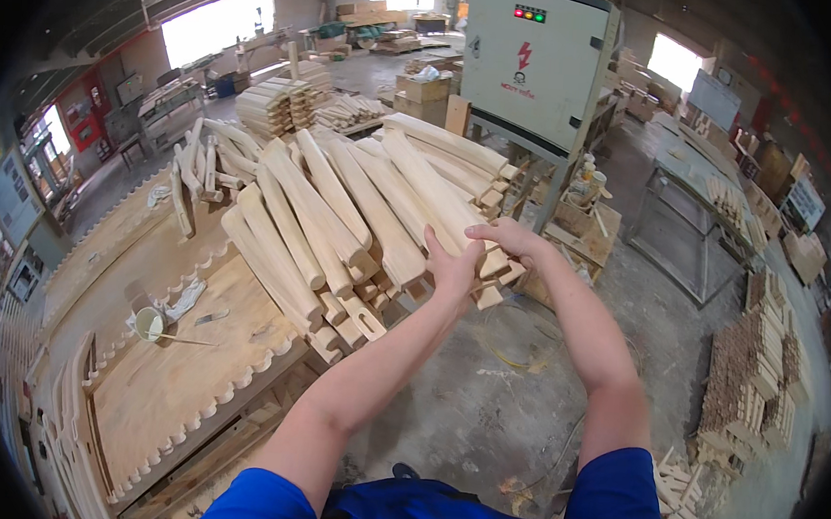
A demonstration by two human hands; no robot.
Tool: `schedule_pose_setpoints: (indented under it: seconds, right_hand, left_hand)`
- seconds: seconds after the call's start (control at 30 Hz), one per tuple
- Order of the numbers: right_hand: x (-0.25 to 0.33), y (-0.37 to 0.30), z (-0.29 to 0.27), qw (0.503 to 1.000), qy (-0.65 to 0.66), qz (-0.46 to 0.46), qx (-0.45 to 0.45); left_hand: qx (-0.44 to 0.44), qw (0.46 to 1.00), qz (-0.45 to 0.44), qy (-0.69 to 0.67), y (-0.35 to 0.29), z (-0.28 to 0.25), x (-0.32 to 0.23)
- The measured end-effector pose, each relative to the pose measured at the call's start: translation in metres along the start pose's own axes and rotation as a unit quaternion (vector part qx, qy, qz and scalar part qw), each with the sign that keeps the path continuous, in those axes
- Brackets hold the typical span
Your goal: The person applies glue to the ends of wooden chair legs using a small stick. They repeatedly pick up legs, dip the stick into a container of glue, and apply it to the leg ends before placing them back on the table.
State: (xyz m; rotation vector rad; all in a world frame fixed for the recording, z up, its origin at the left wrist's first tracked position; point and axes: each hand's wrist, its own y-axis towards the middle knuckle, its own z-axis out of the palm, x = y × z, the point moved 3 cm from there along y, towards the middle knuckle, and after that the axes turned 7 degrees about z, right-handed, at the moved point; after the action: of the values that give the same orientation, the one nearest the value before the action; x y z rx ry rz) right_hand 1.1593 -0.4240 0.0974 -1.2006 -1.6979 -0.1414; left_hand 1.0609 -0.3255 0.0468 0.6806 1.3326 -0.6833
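Note:
A broad heap of pale, smooth-sanded curved wooden pieces (pixel 309 205) lies in front of me, their near ends pointing my way. On its right side, both my hands are at the near end of one long wooden piece (pixel 425 182). My left hand (pixel 453 265) grips it from the left with the thumb raised, its fingers partly hidden. From the right, my right hand (pixel 514 242) holds the same end, thumb on top and the other fingers mostly out of sight. Beneath sits a slotted wooden piece (pixel 368 321) among other stacked ends.
Left of the heap is a scallop-edged wooden board (pixel 180 378) with a white cup (pixel 150 323) and a rag on it. A grey electrical cabinet (pixel 532 67) stands just behind. At right are a metal-framed table (pixel 694 210) and stacked wooden blocks (pixel 756 366).

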Motion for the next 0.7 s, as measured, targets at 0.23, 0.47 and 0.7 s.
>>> schedule_pose_setpoints:
  seconds: [0.23, 0.47, 0.7]
  right_hand:
    - [-0.103, -0.077, 0.067, 0.890, 0.434, -0.135, 0.029]
    - [-0.098, -0.150, 0.131, 0.938, 0.244, -0.206, -0.136]
    - [-0.134, -0.208, 0.159, 0.944, 0.051, 0.005, -0.325]
  left_hand:
    - [0.210, 0.914, -0.072, -0.341, -0.047, -0.034, 0.013]
    - [0.395, 0.760, -0.280, -0.432, -0.072, -0.054, 0.069]
    - [0.404, 0.849, -0.170, -0.296, -0.158, -0.049, 0.104]
